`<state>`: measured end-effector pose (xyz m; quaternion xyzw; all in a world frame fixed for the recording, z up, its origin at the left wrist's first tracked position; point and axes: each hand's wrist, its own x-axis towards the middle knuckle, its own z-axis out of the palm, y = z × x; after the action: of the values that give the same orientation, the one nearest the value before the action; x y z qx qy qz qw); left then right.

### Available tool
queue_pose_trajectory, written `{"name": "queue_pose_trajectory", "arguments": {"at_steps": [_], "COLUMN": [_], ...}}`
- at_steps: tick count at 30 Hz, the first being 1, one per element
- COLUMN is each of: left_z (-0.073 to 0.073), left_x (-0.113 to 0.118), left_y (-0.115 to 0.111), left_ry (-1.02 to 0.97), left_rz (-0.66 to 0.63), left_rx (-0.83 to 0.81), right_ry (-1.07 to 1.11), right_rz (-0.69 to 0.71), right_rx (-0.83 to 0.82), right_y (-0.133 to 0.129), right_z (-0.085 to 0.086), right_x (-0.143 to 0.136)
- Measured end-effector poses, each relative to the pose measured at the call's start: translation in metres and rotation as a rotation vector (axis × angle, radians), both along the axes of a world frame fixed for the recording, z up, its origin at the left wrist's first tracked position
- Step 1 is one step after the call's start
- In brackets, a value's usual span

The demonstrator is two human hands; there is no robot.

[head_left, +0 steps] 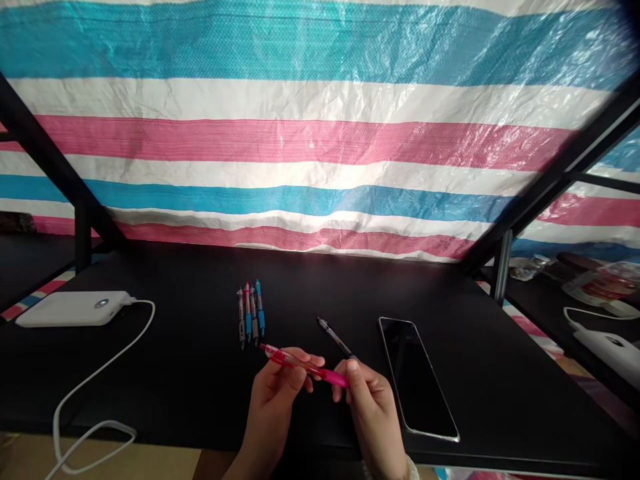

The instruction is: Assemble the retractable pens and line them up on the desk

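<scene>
A pink pen (327, 375) is held between my two hands, slanting slightly down to the right above the dark table. My left hand (280, 393) pinches its barrel around the middle, with the clip end sticking out past the fingers. My right hand (367, 393) grips the pink end between thumb and fingers. Just beyond my right hand lies a clear and black pen (334, 335), its near end hidden behind the fingers. Several pens (251, 317) with grey, blue and red parts lie side by side beyond my left hand.
To the right a smartphone (420, 377) lies screen up on the black table (200, 373). A white power bank (75, 309) with a white cable (95, 370) sits at the left. Striped plastic sheeting (300, 140) hangs behind, between dark frame bars (545, 173).
</scene>
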<state>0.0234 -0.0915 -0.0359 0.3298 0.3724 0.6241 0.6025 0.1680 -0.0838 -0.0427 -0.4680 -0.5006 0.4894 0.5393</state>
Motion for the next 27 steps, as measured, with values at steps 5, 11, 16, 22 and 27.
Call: {"name": "queue_pose_trajectory", "arguments": {"at_steps": [5,11,16,22,27], "left_z": [0.003,0.002,0.001,0.001,0.004], "left_x": [0.003,0.003,0.003,0.004,0.005], "left_y": [-0.001,0.004,0.005,0.004,0.004], "left_ry": [-0.18,-0.308,-0.299,-0.266,-0.262], "left_rz": [-0.117,0.142,0.145,0.146,0.176], "left_rx": [-0.014,-0.133,-0.156,-0.134,-0.136], "right_ry": [0.046,0.098,0.138,0.153,0.111], "right_rz": [0.038,0.061,0.083,0.053,0.055], "right_rx": [-0.001,-0.023,-0.043,-0.043,-0.012], "right_y": [0.0,-0.003,-0.003,-0.005,-0.005], "right_z": [0.001,0.015,0.019,0.016,0.013], "right_x": [-0.002,-0.005,-0.006,-0.007,-0.005]}}
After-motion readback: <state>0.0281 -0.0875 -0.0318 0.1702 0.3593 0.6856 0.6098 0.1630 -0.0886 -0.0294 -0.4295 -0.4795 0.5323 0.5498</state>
